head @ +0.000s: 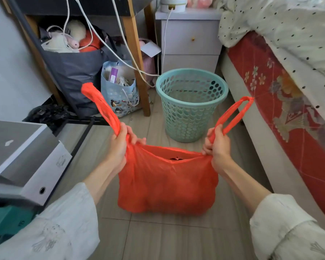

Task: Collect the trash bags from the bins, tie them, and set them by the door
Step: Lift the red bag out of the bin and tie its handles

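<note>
An orange-red plastic trash bag (167, 182) hangs over the tiled floor in the middle of the head view. My left hand (120, 143) grips the base of its left handle, and the loop sticks up to the left. My right hand (217, 142) grips the base of the right handle, whose loop points up to the right. The bag's mouth is stretched open between my hands, with something dark inside. Behind the bag stands a teal perforated bin (190, 104) with no liner in it.
A bed with a red patterned side (281, 102) runs along the right. A white nightstand (190, 40) stands behind the bin. Under a desk at the left are a grey bag of plush toys (73, 72), a blue gift bag (120, 94) and cables. White boxes (26, 158) sit at left.
</note>
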Tool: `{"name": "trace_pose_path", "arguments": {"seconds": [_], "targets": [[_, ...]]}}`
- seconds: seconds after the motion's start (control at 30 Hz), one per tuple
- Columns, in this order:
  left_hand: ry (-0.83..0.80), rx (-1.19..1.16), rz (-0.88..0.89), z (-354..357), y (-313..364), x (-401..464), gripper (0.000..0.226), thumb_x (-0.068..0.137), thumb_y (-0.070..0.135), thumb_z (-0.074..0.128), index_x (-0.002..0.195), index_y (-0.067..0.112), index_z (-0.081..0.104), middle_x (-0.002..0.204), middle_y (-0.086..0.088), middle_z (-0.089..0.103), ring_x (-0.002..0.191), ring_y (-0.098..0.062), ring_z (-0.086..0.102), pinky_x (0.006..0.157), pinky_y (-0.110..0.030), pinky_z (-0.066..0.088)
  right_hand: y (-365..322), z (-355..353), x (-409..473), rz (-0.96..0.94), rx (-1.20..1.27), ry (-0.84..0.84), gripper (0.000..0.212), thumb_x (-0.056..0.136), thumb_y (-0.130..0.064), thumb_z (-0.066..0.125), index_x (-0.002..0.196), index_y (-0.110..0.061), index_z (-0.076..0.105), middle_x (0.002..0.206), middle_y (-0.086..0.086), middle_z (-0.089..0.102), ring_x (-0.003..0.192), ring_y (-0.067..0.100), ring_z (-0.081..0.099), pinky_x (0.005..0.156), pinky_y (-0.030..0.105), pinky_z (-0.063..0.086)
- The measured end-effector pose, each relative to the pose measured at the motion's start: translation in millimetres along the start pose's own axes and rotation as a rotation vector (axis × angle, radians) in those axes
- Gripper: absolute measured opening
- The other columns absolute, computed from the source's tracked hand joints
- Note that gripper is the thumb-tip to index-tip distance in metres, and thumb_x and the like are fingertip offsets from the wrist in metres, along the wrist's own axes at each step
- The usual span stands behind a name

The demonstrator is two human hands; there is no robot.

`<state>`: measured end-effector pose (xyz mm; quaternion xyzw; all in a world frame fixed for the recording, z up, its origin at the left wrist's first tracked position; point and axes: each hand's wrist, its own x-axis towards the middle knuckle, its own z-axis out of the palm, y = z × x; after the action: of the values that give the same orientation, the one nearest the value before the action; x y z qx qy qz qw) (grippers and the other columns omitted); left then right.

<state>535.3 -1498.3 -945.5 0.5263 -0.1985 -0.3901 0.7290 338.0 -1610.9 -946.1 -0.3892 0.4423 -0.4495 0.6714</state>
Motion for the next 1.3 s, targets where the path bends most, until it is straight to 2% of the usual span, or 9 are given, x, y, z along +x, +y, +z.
{"name": "trace_pose_path", "arguments": {"seconds": [0.13,0.33,0.47,0.53,0.67,0.87,0.93,1.07,1.3], "targets": [[0.008,-0.013,-0.052,17,-4,3,0.04,0.098,0.042,0.026,0.065,0.021,0.033,0.034,0.011,0.019,0.028,-0.004,0.015,0.035,-0.011,0.027,6,0,-4,0.023,-0.052,-0.086,0.024,0.096,-0.031,0.045,0.075,-0.019,0.043,0.04,-0.01,0.027,0.029,0.002,0.021,0.034,0.016,0.024],[0.011,0.06,-0.182,18,-14,5,0.021,0.092,0.005,0.038,0.079,0.021,0.041,0.055,0.001,0.023,0.029,-0.002,0.022,0.034,-0.011,0.024,29,-19,-3,-0.203,-0.623,-0.132,0.019,0.094,-0.016,0.05,0.088,-0.006,0.066,0.07,0.001,0.058,0.064,0.01,0.049,0.058,0.01,0.037],[-0.043,0.02,-0.207,17,-13,4,0.039,0.086,-0.011,0.03,0.114,0.012,0.044,0.062,-0.001,0.027,0.033,-0.003,0.031,0.034,-0.013,0.023,18,-12,-4,-0.056,-0.177,-0.152,0.04,0.101,-0.025,0.029,0.067,-0.015,0.047,0.065,0.01,0.071,0.082,0.019,0.067,0.085,0.027,0.049],[-0.098,-0.002,-0.211,16,-12,4,0.03,0.091,-0.006,0.032,0.11,0.008,0.051,0.067,0.0,0.038,0.038,-0.001,0.038,0.034,-0.013,0.027,12,-6,-5,0.01,0.042,-0.174,0.042,0.101,-0.033,0.026,0.065,-0.014,0.039,0.039,0.006,0.059,0.055,0.019,0.067,0.071,0.033,0.055],[-0.178,-0.02,-0.193,19,-12,0,0.026,0.098,0.01,0.029,0.089,0.01,0.054,0.057,0.001,0.066,0.053,-0.009,0.062,0.048,-0.018,0.05,9,-2,-15,0.013,-0.068,-0.162,0.055,0.099,-0.046,0.021,0.058,-0.013,0.034,0.024,-0.002,0.027,0.02,0.013,0.03,0.047,0.033,0.049],[-0.212,-0.065,-0.193,23,-19,-6,0.025,0.1,0.026,0.026,0.086,0.019,0.046,0.039,0.006,0.039,0.032,-0.009,0.04,0.055,-0.03,0.058,-4,-20,-3,0.237,0.221,-0.202,0.049,0.097,-0.048,0.027,0.06,-0.017,0.036,0.029,-0.008,0.02,0.022,0.005,0.016,0.032,0.011,0.024],[-0.187,-0.047,-0.189,26,-24,-5,0.027,0.1,0.031,0.025,0.084,0.021,0.045,0.036,0.01,0.029,0.028,-0.004,0.026,0.042,-0.021,0.05,-7,-26,-1,0.319,0.271,-0.23,0.04,0.097,-0.036,0.036,0.061,-0.019,0.037,0.031,-0.008,0.022,0.023,0.004,0.018,0.031,0.011,0.023],[-0.137,-0.099,-0.29,36,-31,-1,0.028,0.099,0.036,0.026,0.083,0.021,0.043,0.035,0.011,0.026,0.024,0.0,0.017,0.034,-0.004,0.018,4,-27,-4,0.366,0.186,-0.205,0.02,0.093,-0.01,0.037,0.077,-0.017,0.046,0.036,-0.008,0.028,0.027,0.003,0.023,0.029,0.014,0.023],[-0.196,-0.036,-0.4,32,-27,1,0.033,0.094,0.024,0.022,0.101,0.012,0.051,0.039,0.009,0.03,0.027,-0.002,0.021,0.033,-0.011,0.018,8,-23,-7,0.272,-0.048,-0.202,0.027,0.099,-0.006,0.026,0.078,-0.012,0.043,0.06,0.003,0.03,0.031,0.005,0.036,0.03,0.013,0.022]]}}
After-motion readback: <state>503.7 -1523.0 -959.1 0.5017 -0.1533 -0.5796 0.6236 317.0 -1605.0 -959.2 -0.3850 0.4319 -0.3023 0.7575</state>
